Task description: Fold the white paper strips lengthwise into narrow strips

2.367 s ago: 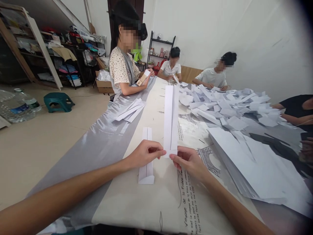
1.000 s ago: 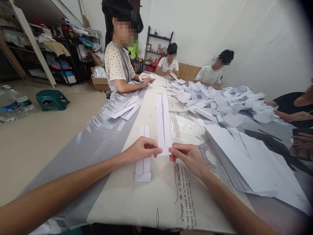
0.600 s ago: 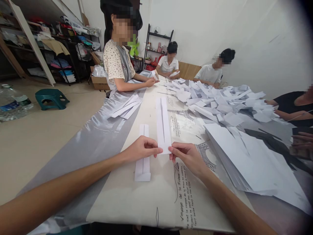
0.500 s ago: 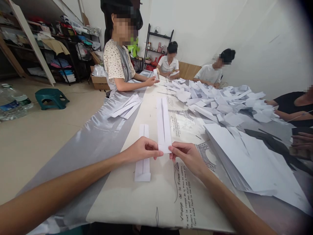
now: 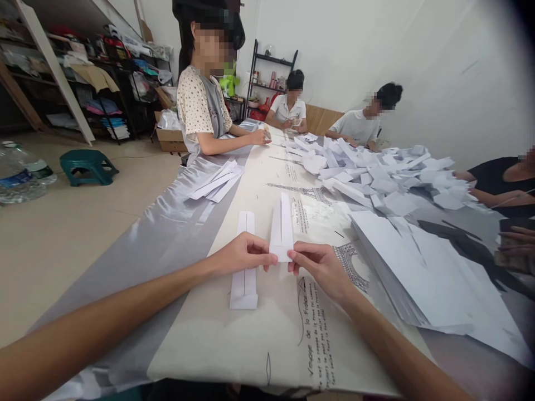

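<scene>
A narrow folded white paper strip [image 5: 281, 225] is held over the table, its lower end between my two hands. My left hand [image 5: 248, 253] pinches the lower left corner between thumb and fingers. On the lower right corner, my right hand [image 5: 315, 262] has the same kind of pinch. A second folded strip [image 5: 244, 289] with a line down its middle lies on the cream printed cloth [image 5: 217, 334], partly under my left hand. Its bottom end has a folded flap.
White sheets [image 5: 426, 273] are stacked at the right, and a heap of folded papers [image 5: 376, 172] lies behind them. More strips [image 5: 217, 181] rest at the left edge. Several people sit or stand around the table. A green stool [image 5: 88, 167] is on the floor.
The held strip's far end has come down and nearer, so the strip looks shorter. My hands have barely moved. The standing person's hands are lower, and the seated people's hands have shifted.
</scene>
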Motion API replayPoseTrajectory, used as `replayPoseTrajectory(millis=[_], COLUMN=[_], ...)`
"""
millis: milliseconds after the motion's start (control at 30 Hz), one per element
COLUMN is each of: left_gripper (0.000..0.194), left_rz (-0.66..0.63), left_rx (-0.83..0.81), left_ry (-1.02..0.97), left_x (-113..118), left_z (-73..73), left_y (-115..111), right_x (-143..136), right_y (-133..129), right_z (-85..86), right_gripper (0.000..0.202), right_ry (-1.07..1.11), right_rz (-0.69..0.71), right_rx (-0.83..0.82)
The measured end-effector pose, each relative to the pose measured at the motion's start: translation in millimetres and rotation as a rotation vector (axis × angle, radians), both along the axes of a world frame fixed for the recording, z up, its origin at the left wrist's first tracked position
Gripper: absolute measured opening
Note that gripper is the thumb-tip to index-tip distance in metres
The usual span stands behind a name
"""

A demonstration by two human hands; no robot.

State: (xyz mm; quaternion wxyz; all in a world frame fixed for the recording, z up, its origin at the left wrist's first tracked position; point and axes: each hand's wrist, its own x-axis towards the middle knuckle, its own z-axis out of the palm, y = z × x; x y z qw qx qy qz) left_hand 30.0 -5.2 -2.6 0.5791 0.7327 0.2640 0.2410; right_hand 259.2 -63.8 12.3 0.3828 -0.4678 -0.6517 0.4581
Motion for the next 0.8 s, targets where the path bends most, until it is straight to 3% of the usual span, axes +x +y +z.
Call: replayPoseTrajectory(millis=[167, 467, 800], left_gripper=[0.035, 0.037, 0.034], left_rz=[0.039, 0.101, 0.120], left_rx=[-0.007, -0.019, -0.048], left_ry=[-0.041, -0.037, -0.042], left_x=[2, 2, 3], left_z=[0.8, -2.2, 3.1], left_y=[-1, -3, -7], right_x=[-3, -3, -2], right_y=[0, 2, 0], right_z=[-1.4, -11.3, -6.3], right_gripper=[0.029, 0.038, 0.037], right_ry=[0.042, 0.054, 0.055], right_rz=[-0.004, 0.032, 0.049], right_rx=[0.003, -0.168, -0.124])
